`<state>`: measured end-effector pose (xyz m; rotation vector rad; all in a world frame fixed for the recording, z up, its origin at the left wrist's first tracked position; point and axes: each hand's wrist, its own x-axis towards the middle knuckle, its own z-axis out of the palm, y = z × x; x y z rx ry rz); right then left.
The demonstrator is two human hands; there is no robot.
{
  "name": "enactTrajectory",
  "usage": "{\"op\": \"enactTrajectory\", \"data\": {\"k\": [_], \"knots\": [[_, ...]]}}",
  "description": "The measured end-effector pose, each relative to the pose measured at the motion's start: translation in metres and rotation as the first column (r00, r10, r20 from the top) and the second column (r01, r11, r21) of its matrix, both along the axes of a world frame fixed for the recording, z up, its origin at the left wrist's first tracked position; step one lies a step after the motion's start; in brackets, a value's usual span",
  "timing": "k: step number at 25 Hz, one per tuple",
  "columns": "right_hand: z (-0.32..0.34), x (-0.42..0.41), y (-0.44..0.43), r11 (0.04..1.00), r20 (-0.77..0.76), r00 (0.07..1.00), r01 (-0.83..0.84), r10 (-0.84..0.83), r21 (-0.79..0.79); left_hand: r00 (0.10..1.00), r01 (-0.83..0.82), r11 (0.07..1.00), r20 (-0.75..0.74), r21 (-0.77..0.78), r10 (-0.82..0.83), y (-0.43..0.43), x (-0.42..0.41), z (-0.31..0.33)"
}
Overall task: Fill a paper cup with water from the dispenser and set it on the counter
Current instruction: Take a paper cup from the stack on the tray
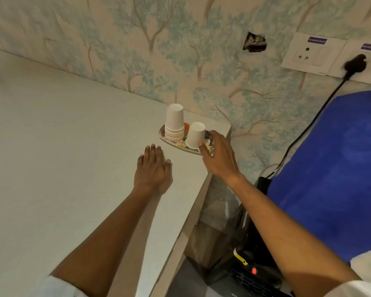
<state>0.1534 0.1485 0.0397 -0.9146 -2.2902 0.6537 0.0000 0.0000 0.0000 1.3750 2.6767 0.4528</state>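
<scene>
Right hand [220, 156] fingers spread, thumb touching upturned paper cup [195, 135]; left hand [153, 170] flat on counter [62, 146]

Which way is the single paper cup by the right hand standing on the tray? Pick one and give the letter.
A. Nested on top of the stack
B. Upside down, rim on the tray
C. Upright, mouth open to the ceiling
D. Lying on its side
B: the single paper cup rests wide rim down on the tray, narrow closed base up, beside the stack of paper cups, with the right hand reaching around it.
</scene>
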Motion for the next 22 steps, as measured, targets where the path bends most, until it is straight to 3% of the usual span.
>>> {"op": "enactTrajectory", "data": {"k": [7, 14, 22], "knots": [[0.014, -0.046, 0.034, 0.956, 0.011, 0.986, 0.165, -0.168, -0.241, 1.0, -0.013, 1.0, 0.005, -0.006, 0.013, -0.001, -0.001, -0.003], [0.015, -0.067, 0.046, 0.962, 0.063, 0.982, 0.185, -0.176, -0.201, 1.0, -0.024, 1.0, 0.003, -0.007, 0.024, 0.0, -0.003, -0.004], [0.026, -0.06, 0.046, 0.932, -0.13, 0.965, 0.175, -0.226, -0.318, 1.0, -0.027, 0.999, 0.01, 0.021, 0.026, 0.002, -0.006, -0.011]]}}
